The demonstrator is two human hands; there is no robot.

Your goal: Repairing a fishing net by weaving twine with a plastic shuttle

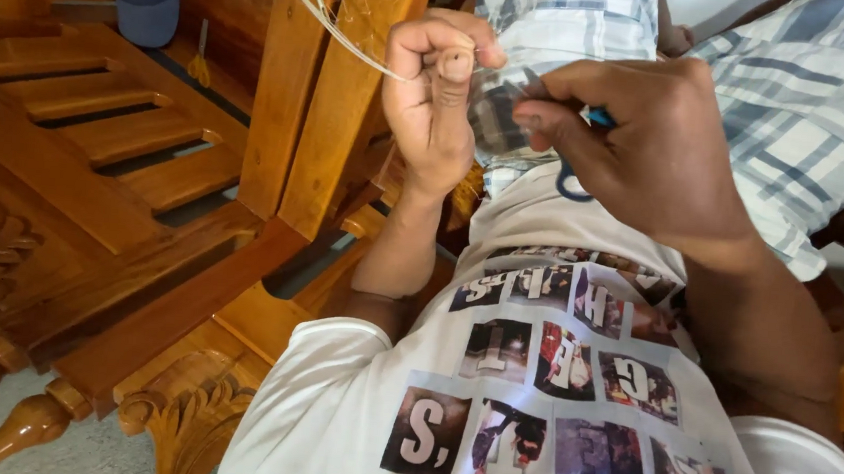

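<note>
1. Pinching pale threads (343, 30), the left hand (432, 107) is curled shut on them, thumb up, in front of the wooden frame (302, 107).
2. The right hand (650, 145) is closed around a small blue-handled tool (597, 117); what kind, I cannot tell.
3. Probably best to keep the threads taut and work close to the pinch, above the checked cloth (814, 107).

The carved chair (146, 175) was glossy varnished wood. The thread (333, 24) looked fine, pale and fibrous. The checked cloth (804, 107) and white printed shirt (530, 396) were soft, matt woven cotton.
</note>
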